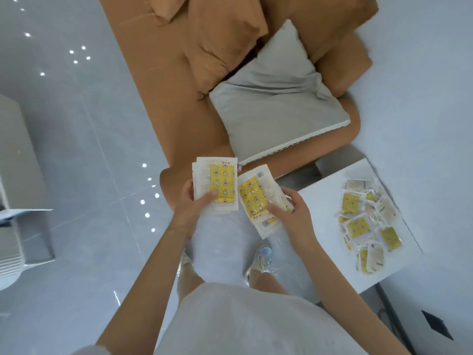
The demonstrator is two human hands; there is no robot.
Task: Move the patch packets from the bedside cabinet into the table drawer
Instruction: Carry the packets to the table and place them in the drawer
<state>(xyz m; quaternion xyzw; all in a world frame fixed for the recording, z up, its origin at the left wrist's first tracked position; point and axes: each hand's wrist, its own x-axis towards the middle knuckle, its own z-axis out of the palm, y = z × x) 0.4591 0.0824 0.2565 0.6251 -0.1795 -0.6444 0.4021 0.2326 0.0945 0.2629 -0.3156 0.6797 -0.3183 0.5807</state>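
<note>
A: Where are the flat white sachets with yellow star-printed patches inside?

B: A small stack (216, 185) is pinched in the left hand (190, 204), thumb laid across the front, the other fingers behind. A second bundle (258, 199) is clamped in the right hand (294, 213), thumb on top, fingers curled beneath. Both are held over the pale tiled floor (84, 139), near the tan bed's corner (169, 124). The remaining loose heap (366, 224) lies on the white bedside cabinet top (322, 208) at the right.

A: How are they expected to handle?

B: They are judged light, thin and floppy, with slick film wrappers likely to slide apart. A squared stack is best gripped across its middle, with firm pressure on both faces. No drawer can be seen.
</note>
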